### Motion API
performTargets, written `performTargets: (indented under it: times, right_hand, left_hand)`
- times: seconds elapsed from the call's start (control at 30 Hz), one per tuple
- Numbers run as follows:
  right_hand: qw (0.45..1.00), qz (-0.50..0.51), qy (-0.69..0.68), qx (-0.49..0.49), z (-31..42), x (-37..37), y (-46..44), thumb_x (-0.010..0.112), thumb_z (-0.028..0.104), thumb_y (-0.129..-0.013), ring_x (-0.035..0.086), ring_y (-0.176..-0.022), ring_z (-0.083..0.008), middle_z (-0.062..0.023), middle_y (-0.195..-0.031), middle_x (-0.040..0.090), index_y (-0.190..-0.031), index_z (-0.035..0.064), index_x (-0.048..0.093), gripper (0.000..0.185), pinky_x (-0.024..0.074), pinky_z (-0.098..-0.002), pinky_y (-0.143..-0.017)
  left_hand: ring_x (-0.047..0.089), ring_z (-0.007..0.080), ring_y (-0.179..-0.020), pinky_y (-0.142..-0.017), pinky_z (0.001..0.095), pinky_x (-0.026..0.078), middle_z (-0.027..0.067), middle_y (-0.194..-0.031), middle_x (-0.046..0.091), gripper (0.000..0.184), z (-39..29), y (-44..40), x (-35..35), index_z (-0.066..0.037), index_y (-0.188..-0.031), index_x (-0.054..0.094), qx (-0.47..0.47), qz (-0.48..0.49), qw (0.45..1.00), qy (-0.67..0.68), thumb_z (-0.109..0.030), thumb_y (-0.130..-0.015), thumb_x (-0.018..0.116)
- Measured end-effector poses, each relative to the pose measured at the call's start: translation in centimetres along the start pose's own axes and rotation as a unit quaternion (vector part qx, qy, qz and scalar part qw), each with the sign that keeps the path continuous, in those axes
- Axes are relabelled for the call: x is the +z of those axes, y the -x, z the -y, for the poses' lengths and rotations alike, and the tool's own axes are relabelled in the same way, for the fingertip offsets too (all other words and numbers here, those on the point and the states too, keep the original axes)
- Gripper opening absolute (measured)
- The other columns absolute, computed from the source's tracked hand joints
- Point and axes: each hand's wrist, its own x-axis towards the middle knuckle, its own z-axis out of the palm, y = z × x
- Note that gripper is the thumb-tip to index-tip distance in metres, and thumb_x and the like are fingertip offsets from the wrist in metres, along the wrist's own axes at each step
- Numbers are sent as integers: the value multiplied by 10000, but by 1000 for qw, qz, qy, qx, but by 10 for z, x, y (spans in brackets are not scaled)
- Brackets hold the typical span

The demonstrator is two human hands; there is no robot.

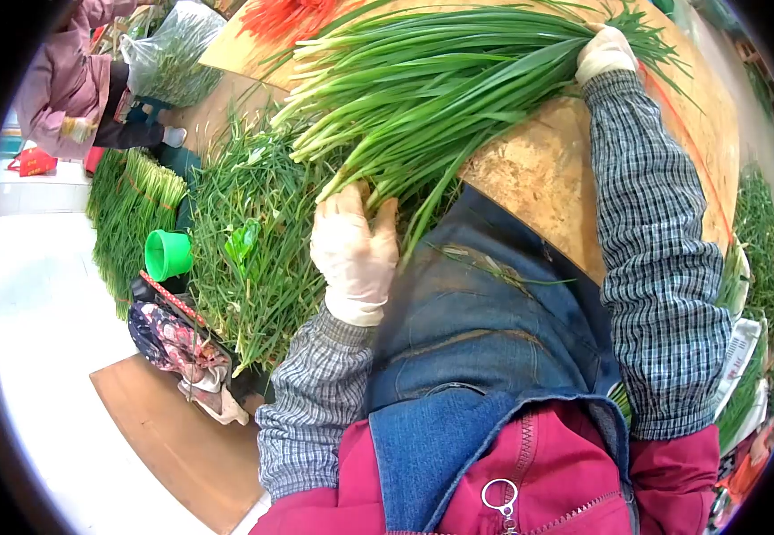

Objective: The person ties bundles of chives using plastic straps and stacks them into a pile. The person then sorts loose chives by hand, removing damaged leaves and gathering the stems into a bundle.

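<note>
A large bunch of garlic chives stretches across the top of the view, pale stem ends at left and green leaves at right. My right hand, in a whitish glove, is closed around the leafy end. At the stem ends, my gloved left hand has its fingers curled against the lower stems, with the fingertips partly hidden. A heap of loose chives and trimmings lies just left of that hand. Under the bunch is a wooden board, next to my lap.
A bundled stack of chives and a green cup are at left. Red ties lie at the top. Another person is at upper left beside a clear plastic bag. More greens lie along the right edge.
</note>
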Motion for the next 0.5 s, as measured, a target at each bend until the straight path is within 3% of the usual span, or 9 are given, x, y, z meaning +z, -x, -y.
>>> performTargets:
  times: [0.07,0.1,0.13,0.17,0.27,0.33,0.43,0.47,0.5]
  right_hand:
    - [998,-44,-20,33,2,3,3,633,270,-763,499,-1165,-184,-83,-1242,538,-1202,90,535,484,432,-320,-915]
    - [998,-49,29,5,4,2,7,655,238,-754,538,-1122,-200,-89,-1185,579,-1209,112,530,489,452,-328,-895]
    - [992,-86,-89,30,3,7,3,625,217,-781,562,-1060,-199,-89,-1125,605,-1178,123,558,413,454,-319,-880]
    - [970,-121,-204,55,4,12,-1,595,196,-807,587,-997,-198,-88,-1064,631,-1146,134,586,344,456,-310,-865]
    - [963,-154,-218,24,-9,22,-6,556,240,-829,608,-876,-206,-115,-942,658,-989,40,628,267,455,-302,-806]
    - [882,-126,-437,121,-12,34,-39,536,240,-811,626,-827,-248,-191,-875,653,-842,-26,633,285,476,-327,-739]
    - [744,-108,-619,227,1,29,-18,572,248,-791,610,-877,-252,-179,-929,651,-855,-6,639,270,465,-322,-759]
    - [701,-109,-660,248,1,29,-15,584,252,-785,611,-874,-253,-172,-925,654,-858,0,641,268,465,-322,-759]
    - [781,-119,-579,204,-4,31,-14,607,246,-768,612,-873,-251,-168,-918,657,-850,-10,637,271,466,-325,-759]
  left_hand:
    - [592,274,-774,-705,339,486,137,-856,608,251,1,2,2,-8,-950,613,-69,-1,987,145,-110,-737,698]
    - [619,270,-768,-719,319,491,160,-851,631,195,-5,4,1,-3,-926,643,-227,13,934,275,-105,-767,693]
    - [632,268,-745,-713,313,490,160,-828,649,235,-11,-3,-7,4,-925,646,-302,49,915,261,-177,-784,697]
    - [636,273,-744,-715,324,489,160,-814,656,252,-13,-5,-8,1,-907,652,-283,57,937,196,-221,-793,687]
    - [634,290,-737,-705,354,485,155,-786,663,301,-19,-15,-6,-10,-859,665,-247,83,964,60,-307,-807,660]
    - [626,301,-716,-689,372,481,152,-771,662,308,-23,-24,0,-13,-834,669,-232,67,970,32,-319,-813,646]
    - [607,300,-658,-663,382,468,149,-745,657,220,-14,-17,13,-8,-806,668,-165,-27,982,88,-227,-804,643]
    - [592,241,-652,-649,346,460,139,-757,663,210,-14,-18,13,6,-840,669,-211,-28,968,133,-200,-810,640]
    - [578,181,-646,-635,310,452,130,-769,669,205,-15,-21,11,20,-874,670,-256,-28,950,177,-174,-817,636]
